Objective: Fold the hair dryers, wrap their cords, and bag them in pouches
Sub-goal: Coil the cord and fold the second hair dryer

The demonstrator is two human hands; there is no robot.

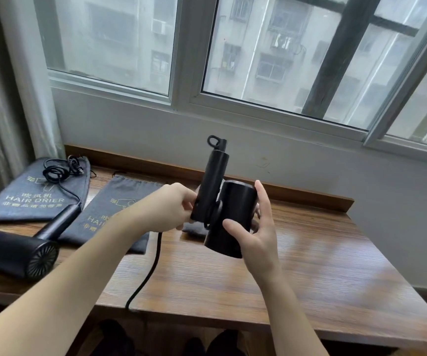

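Head view: at the middle of the frame both hands hold a black hair dryer [229, 217] up above the wooden counter [297, 265]. The right hand [255, 227] wraps the dryer's barrel from the right, thumb across its near face and fingers curled round its far side. The left hand [171, 206] pinches the lower end of the handle [211, 181], which stands nearly upright just left of the barrel, its hanging loop at the top. This dryer's cord [153, 263] drops from below the left hand, runs down across the counter and passes over the near edge at the lower middle of the frame. A second black hair dryer [17, 253] lies on its side at the left edge of the frame, its rear grille facing the camera and its handle unfolded, pointing up and to the right. Its own cord [58, 172] sits coiled at the upper left on a grey pouch [27, 201] printed with gold lettering. A second grey pouch [120, 201] lies flat just right of the first, partly hidden behind the left forearm. A window [258, 47] fills the upper part of the frame, above the wall behind the counter
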